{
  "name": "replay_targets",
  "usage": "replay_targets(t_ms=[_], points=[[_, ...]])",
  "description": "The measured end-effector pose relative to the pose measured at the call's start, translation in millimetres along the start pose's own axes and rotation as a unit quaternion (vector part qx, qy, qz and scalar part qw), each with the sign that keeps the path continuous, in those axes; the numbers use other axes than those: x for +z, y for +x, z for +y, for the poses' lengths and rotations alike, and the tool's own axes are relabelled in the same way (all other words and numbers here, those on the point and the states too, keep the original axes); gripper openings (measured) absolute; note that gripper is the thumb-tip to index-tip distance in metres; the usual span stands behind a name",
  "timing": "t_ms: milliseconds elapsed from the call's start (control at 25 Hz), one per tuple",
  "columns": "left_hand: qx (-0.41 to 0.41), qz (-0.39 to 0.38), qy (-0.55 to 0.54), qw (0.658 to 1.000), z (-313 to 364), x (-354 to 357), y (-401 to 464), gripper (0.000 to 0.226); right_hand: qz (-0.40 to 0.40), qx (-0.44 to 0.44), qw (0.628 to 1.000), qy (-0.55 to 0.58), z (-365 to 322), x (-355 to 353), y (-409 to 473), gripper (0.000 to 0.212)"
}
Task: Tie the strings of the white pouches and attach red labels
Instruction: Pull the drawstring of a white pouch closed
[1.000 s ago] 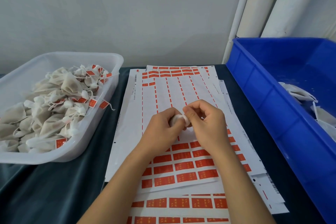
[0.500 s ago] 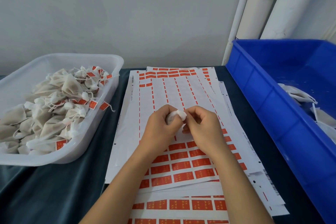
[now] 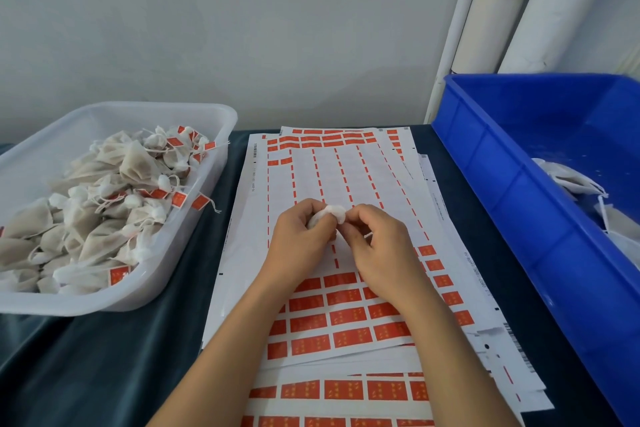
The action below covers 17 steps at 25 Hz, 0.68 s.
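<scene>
Both hands hold one white pouch (image 3: 327,215) above label sheets (image 3: 346,319).
L hand (image 3: 300,246) grips soft crumpled cloth body; R hand (image 3: 375,246) pinches its end; long axis approx. left-right.

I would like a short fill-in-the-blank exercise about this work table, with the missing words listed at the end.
1. Both hands, left hand and right hand, hold one small white ____ above the label sheets.
2. The finished pouches with red labels lie in the clear tray on the person's ____ side.
3. The bin on the person's right side is ____ in colour.
4. The labels still on the sheets are ____.

Missing words: pouch; left; blue; red
</scene>
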<state>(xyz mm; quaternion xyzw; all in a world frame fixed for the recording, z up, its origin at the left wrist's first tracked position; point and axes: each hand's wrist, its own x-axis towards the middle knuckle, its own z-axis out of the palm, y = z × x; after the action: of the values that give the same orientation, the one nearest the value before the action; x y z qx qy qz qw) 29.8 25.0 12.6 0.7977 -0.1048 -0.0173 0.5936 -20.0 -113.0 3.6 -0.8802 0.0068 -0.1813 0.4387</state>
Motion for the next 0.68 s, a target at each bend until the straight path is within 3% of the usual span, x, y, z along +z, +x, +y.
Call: replay_targets(t_ms=[240, 400, 560, 680], points=[[-0.002, -0.015, 0.02, 1.0, 0.4, 1.0, -2.0, 0.022, 0.02, -0.001, 0.994, 0.109, -7.6, -6.0, -2.1, 0.014], [0.016, -0.056, 0.033, 0.998, 4.2, -0.1, -4.8, 0.024, 0.045, 0.035, 0.993, 0.101, -6.1, -8.2, 1.5, 0.007], [-0.01, -0.123, -0.035, 0.992, 13.0, -6.1, -9.6, 0.036, 0.068, 0.047, 0.989, 0.127, -3.3, -10.0, 1.6, 0.006], [-0.029, -0.129, -0.064, 0.989, 15.6, -9.1, -11.5, 0.038, 0.083, 0.016, 0.99, 0.117, -6.5, -8.1, 0.8, 0.009]])
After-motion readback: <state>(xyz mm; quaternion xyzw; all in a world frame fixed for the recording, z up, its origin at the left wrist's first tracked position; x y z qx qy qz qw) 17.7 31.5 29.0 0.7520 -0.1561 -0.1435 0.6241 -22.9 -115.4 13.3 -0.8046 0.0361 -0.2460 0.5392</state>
